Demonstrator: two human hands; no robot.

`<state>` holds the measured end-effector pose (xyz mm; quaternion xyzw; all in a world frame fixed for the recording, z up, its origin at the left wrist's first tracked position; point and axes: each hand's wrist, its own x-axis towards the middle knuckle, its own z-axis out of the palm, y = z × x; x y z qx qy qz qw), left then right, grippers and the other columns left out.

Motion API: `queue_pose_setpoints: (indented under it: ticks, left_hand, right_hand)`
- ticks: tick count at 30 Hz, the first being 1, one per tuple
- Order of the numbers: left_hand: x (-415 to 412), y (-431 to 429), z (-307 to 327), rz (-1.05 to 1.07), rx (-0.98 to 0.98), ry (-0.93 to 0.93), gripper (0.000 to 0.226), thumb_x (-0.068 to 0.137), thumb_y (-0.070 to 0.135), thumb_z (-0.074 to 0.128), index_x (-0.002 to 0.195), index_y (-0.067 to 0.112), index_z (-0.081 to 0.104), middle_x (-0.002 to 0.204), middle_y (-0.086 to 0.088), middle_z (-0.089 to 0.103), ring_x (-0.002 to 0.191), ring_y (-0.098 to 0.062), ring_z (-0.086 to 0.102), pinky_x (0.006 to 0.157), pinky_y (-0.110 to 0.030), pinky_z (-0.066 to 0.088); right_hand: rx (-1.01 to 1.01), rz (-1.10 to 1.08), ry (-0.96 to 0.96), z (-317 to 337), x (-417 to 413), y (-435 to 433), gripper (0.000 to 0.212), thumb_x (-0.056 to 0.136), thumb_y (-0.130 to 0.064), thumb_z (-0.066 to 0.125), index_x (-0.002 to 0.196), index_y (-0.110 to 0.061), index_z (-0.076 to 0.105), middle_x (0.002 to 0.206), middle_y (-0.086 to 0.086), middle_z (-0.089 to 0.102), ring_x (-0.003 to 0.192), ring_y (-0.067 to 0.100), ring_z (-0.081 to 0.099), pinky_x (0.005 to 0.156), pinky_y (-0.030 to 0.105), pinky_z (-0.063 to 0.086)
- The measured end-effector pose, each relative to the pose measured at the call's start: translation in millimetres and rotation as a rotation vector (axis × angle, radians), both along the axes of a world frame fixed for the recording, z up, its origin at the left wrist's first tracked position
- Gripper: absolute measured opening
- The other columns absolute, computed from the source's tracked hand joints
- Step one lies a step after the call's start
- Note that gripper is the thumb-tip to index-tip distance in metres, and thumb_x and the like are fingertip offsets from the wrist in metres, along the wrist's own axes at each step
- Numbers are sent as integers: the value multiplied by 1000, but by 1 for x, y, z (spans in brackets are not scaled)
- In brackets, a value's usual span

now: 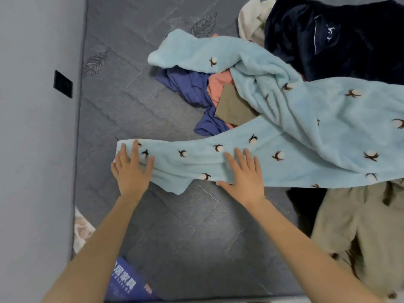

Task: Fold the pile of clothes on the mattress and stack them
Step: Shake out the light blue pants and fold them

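Light blue fleece pyjama trousers (306, 119) with a cotton-flower print lie spread across the grey mattress (175, 226). One leg stretches left toward me, the other reaches up over the pile. My left hand (131, 169) presses flat on the cuff end of the near leg. My right hand (244, 173) lies flat on the same leg further right, fingers straight. Under the trousers sit a purple-blue garment (185, 86), a salmon one (218, 86) and an olive-brown one (234, 108).
A dark navy fleece garment (338, 36) and a cream cloth (251, 20) lie at the top right. Beige clothing (354, 226) lies at the lower right over something black. A grey wall (32, 149) with a black switch plate (63, 83) runs along the left.
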<state>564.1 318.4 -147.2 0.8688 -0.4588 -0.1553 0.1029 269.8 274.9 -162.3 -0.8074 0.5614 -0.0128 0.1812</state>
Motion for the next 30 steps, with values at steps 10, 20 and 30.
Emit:
queue_pose_setpoints:
  ticks: [10,20,30]
  left_hand:
    - [37,30,-46,261,-136,414,44,99,33,47,128,0,49,125,-21,52,116,-34,49,103,-53,39]
    - [15,-4,4,415,-593,634,26,100,16,45,125,16,40,112,9,54,97,-2,54,88,-20,44]
    - [57,8,21,118,-327,145,29,94,30,57,107,5,61,103,-12,59,93,-25,55,78,-30,39]
  right_hand:
    - [-113,3,-192,-45,10,11,32,71,-11,83,102,-12,74,128,21,59,106,42,62,84,51,51]
    - [-59,-360,-384,23,1,2,30,94,-38,59,95,-10,69,72,14,68,70,35,60,61,37,43]
    - [36,-373,-339,19,-6,-5,32,96,-38,55,91,-9,67,79,8,67,73,27,59,62,37,46]
